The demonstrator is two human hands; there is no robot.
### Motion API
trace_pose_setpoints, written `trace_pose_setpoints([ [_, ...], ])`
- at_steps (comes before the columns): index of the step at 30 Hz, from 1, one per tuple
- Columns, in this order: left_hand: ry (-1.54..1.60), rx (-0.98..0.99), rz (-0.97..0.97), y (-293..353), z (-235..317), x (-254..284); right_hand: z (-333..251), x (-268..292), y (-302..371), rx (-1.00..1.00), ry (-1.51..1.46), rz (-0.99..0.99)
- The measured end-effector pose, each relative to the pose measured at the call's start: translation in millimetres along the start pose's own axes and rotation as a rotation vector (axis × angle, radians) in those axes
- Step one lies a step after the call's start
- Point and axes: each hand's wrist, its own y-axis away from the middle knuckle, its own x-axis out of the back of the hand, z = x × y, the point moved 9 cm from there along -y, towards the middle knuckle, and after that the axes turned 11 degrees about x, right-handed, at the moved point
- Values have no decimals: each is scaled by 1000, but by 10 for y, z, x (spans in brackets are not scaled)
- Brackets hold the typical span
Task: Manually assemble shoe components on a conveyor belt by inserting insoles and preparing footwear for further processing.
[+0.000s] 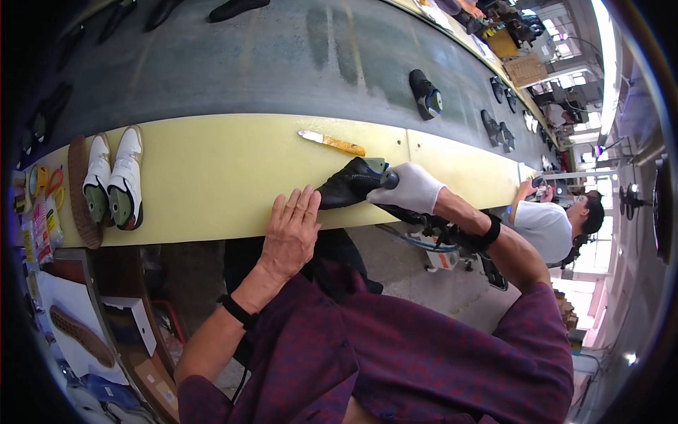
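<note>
A black leather shoe (346, 185) with a green inner and blue edging lies on the pale yellow bench (226, 177), its toe toward my left. My bare left hand (292, 230) rests against the toe, fingers stretched out flat. At the shoe's heel end, my right hand (413, 189) in a white glove is closed around a tool with a dark grey rounded end (389, 177); the rest of the tool is hidden. Under the glove, another dark item juts past the bench edge, only partly visible. Beyond the shoe lies a knife (332, 143) with a yellowish handle.
White shoes (127, 177) and a brown sole (83, 191) stand on the left of the bench, near orange scissors (54, 180) and tape. Past the bench runs a grey conveyor belt (282, 71) carrying dark shoes (425, 93). A person in white (540, 230) works at the right.
</note>
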Motion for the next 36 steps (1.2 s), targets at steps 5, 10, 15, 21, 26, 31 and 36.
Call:
trace_pose_setpoints([
  [5, -12, 6, -16, -24, -9, 25, -61, -39, -35, -5, 28, -27],
  [10, -22, 4, -31, -7, -6, -1, -14, -66, 65, 9, -18, 27],
  [15, -47, -11, -47, -31, 68, 20, 46, -91, 91, 32, 7, 26],
  [21, -91, -29, -78, -71, 70, 9, 247, -80, 278, 121, -174, 177],
  [26, -116, -17, -106, -123, 116, 49, 1426, 458, 378, -231, -333, 373],
  [31, -38, -27, -67, -410, 209, 134, 3249, 656, 32, -179, -186, 588],
  [36, 2, 106, -124, -780, 162, -7, 3675, 866, -75, -109, -6, 798],
])
